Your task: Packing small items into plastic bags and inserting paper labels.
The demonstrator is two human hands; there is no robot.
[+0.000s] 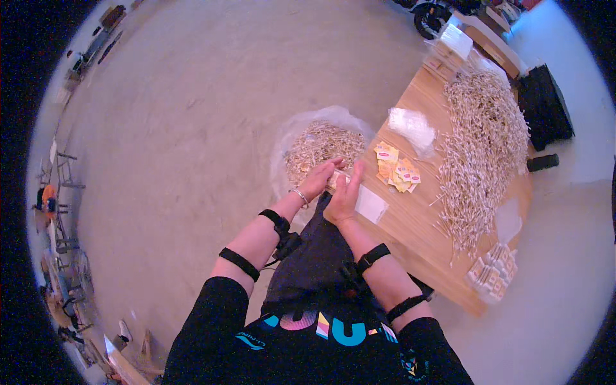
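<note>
My left hand (317, 181) and my right hand (342, 200) meet at the table's left edge, closed around a small packet of cotton swabs (335, 180). Fingers cover much of the packet. Just beyond them, a large clear plastic bag (289, 138) holds a heap of loose cotton swabs (324, 144). By my right hand lies a flat white plastic sleeve (371, 205) on the table. Yellow and white printed cards (398, 170) are scattered a little farther to the right.
A long mound of cotton swabs (481, 141) covers the right side of the wooden table (417, 221). Clear plastic sleeves (412, 128) lie behind the cards. Filled packets (494, 273) are stacked at the near right corner. Cardboard boxes (491, 45) and a black bin (544, 106) stand beyond.
</note>
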